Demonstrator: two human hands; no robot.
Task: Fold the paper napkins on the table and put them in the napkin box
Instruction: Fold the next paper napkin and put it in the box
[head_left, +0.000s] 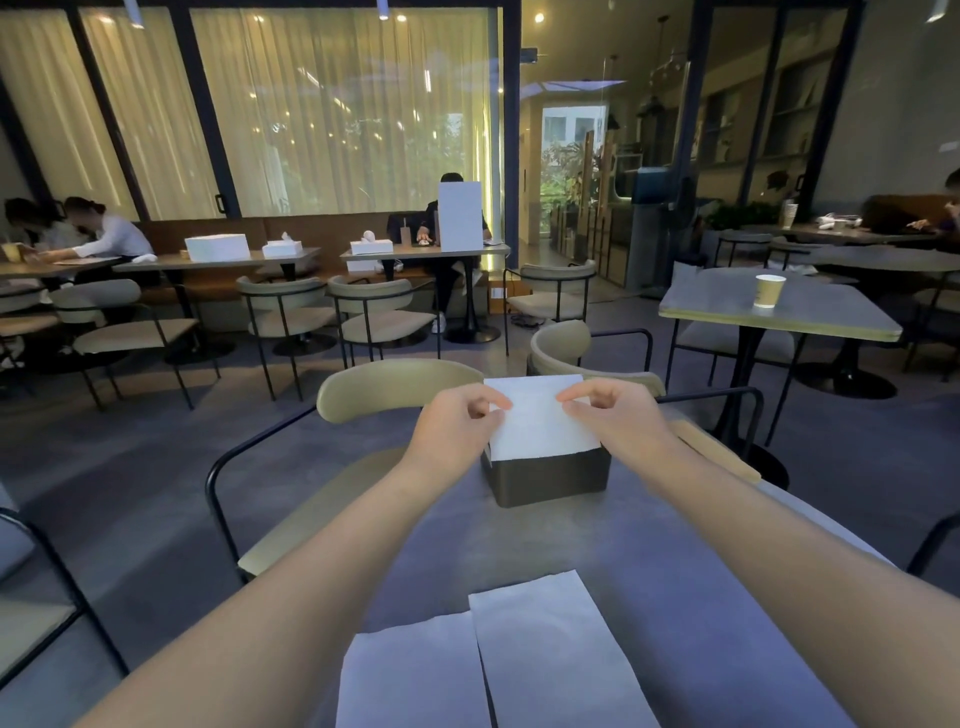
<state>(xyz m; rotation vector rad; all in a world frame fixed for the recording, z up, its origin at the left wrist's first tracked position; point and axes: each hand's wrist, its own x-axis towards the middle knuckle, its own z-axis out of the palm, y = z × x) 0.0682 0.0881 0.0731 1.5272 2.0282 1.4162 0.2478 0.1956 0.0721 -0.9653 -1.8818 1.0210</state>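
No lettering can be read on any object in this cafe view. On the grey table (649, 545), a dark, open-topped napkin box (550, 475) stands toward 12 o'clock, beyond the person's outstretched forearms, with a white folded napkin (537, 415) standing upright in it, its lower edge inside the box and most of its sheet rising above the rim. The left hand (457, 421), at 11 o'clock of the box, pinches the napkin's left edge between thumb and forefinger, the other fingers curled loosely toward the palm. The right hand (608, 413), at 1 o'clock of the box, pinches the napkin's right edge the same way, thumb and forefinger closed on the paper. At 6 o'clock, near the table's front edge, 2 more white napkins lie flat and unfolded, side by side: the left flat napkin (410, 675) slightly nearer the camera, the right flat napkin (556, 649) overlapping its edge. Beyond the box, a beige chair (384, 387) faces the table, and at 2 o'clock a paper cup (770, 291) sits on a neighbouring table (831, 312).
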